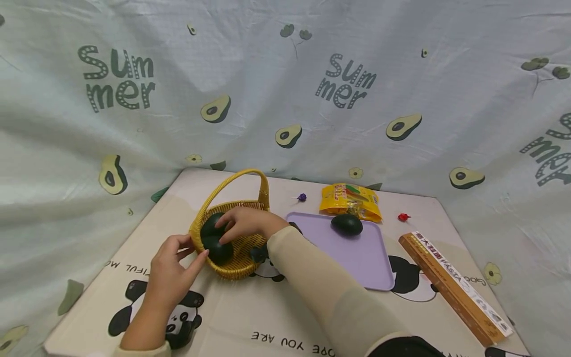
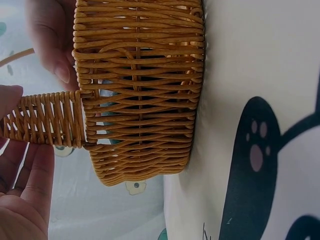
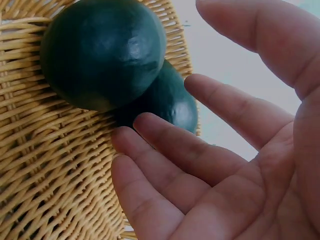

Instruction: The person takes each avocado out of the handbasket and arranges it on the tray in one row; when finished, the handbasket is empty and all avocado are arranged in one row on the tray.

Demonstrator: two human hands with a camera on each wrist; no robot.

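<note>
A yellow wicker basket [image 1: 236, 270] with a tall arched handle [image 1: 232, 174] stands on the left part of the table. Inside it, at the left wall, two dark green avocados [image 1: 220, 252] lie against each other. My left hand [image 1: 171, 265] holds the base of the handle at the basket's left side, thumb and fingers on either side of the woven strip [image 2: 50, 120]. Over the basket reaches my right hand [image 1: 243, 223], its fingers [image 3: 175, 150] loosely bent beside the avocados [image 3: 105, 55]. Nothing is gripped in its palm.
A lilac tray [image 1: 374, 270] bears another dark avocado [image 1: 347, 225]. Behind it lies a yellow snack bag [image 1: 345, 198]. A purple lollipop [image 1: 302, 197] and a red one [image 1: 404, 217] lie toward the back. On the right is a long pasta box [image 1: 455, 287]; a printed curtain [image 1: 250, 74] hangs behind.
</note>
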